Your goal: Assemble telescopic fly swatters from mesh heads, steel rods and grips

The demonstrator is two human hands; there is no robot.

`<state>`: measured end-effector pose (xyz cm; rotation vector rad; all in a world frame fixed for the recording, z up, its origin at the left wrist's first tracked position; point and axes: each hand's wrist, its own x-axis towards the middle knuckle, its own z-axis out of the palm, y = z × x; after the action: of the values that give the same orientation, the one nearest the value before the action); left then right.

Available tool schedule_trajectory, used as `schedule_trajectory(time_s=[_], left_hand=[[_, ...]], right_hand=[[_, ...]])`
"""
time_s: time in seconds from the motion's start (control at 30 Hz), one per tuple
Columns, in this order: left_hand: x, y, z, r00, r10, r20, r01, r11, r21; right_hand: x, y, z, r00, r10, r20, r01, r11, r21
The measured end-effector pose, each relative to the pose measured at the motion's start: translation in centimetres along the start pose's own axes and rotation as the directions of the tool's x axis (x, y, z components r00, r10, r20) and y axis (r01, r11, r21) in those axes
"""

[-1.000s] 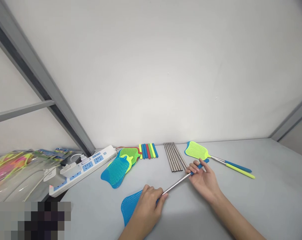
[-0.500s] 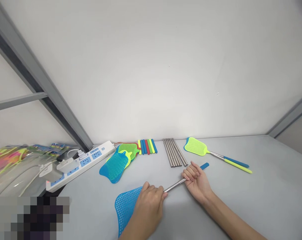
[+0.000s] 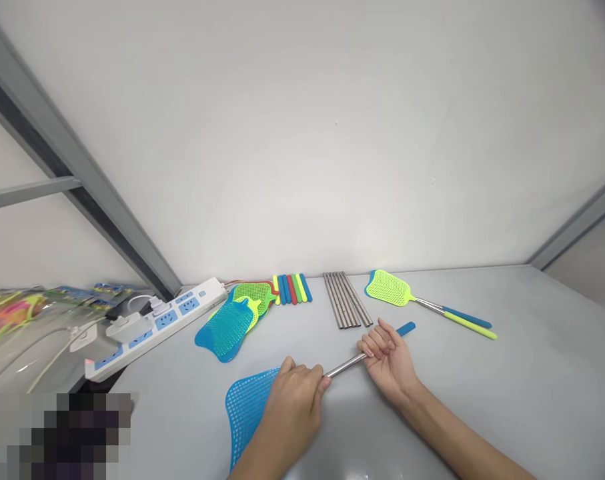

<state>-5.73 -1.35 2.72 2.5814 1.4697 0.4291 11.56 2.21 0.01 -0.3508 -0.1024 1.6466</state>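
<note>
A blue fly swatter (image 3: 247,408) lies slantwise between my hands, its mesh head at the left and its blue grip at the upper right. My left hand (image 3: 297,400) is closed around the place where the head meets the metal rod, hiding that joint. Fingers of my right hand (image 3: 386,357) curl around the far end of the rod, by the blue grip. Behind my right hand lie several bare metal rods (image 3: 343,303) side by side. To their left is a row of coloured grips (image 3: 292,289), then a pile of loose swatter heads (image 3: 227,330).
Two whole fly swatters (image 3: 389,288), one yellow and one blue, lie at the back right. A white power strip (image 3: 172,320) with plugs and cables runs along the left edge, beside plastic-wrapped packets (image 3: 17,320). A white wall (image 3: 332,133) stands behind the grey table (image 3: 532,373).
The whole view has shifted slightly. Both hands keep their hold on the blue fly swatter, and nothing else on the table has visibly moved.
</note>
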Motion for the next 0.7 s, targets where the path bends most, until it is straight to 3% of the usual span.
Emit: schedule_trajectory(time_s=[0.7], left_hand=[[-0.02,0.22,0.43,0.999,-0.025,0.038,0.027,0.999,-0.036]], right_hand=[[-0.74,1.03,0.17,0.999,-0.045,-0.020,0.043,0.995,-0.093]])
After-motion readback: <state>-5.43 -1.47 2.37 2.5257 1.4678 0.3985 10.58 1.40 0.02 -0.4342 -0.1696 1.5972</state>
